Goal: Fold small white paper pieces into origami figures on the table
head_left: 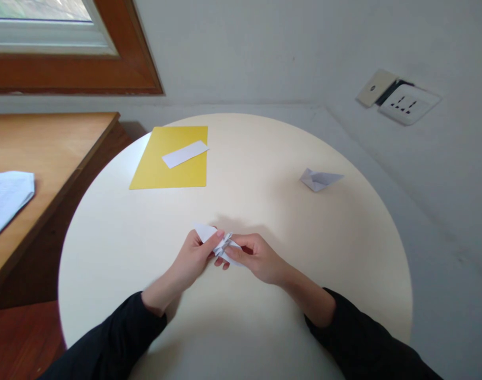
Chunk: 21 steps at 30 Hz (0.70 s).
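Observation:
Above the near middle of the round white table (pixel 118 253), both my hands grip one piece of folded white paper (pixel 222 247). My left hand (pixel 193 258) pinches its left part, thumb on top, and a pale flap sticks out past the knuckles. My right hand (pixel 260 258) pinches the right part between thumb and fingers, with a corner showing below the thumb. Several small creased layers stand up between the two thumbs. The underside of the paper is hidden by my fingers.
At the back left lies a yellow sheet (pixel 146 171) with a white paper strip (pixel 184 154) on it. A folded white paper shape (pixel 320 180) rests at the right. Left of the table stands a wooden desk (pixel 55 142) with papers (pixel 7 198). A wall socket (pixel 409 103) is at right.

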Tool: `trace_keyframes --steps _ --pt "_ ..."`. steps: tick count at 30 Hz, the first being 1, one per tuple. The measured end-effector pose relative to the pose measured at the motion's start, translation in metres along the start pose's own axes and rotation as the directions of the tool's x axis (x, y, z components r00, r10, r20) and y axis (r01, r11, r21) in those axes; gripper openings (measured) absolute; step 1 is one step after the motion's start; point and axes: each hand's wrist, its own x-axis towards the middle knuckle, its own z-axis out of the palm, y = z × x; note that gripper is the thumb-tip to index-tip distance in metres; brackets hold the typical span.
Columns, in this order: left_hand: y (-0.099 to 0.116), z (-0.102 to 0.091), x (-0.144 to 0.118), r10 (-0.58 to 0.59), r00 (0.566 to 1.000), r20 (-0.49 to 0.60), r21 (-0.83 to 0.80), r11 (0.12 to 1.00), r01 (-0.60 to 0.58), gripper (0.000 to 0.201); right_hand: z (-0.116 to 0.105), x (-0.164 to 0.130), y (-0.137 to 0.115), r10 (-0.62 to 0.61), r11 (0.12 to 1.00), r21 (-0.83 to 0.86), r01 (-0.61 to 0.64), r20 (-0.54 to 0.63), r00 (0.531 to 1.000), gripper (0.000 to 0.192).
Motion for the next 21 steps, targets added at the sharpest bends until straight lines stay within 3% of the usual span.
trace_keyframes --steps 8,21 --pt "0.0076 0.0077 -0.0016 -0.089 0.996 -0.021 -0.177 0.981 0.084 0.037 0.0009 -0.0007 -0.0038 -0.033 0.999 0.014 0.033 0.024 0.999 0.040" --pt "0.0069 0.0065 -0.0011 -0.152 0.988 -0.039 -0.267 0.954 0.136 0.035 0.0032 0.0000 -0.0050 -0.068 0.998 0.018 0.068 0.000 0.998 0.039"
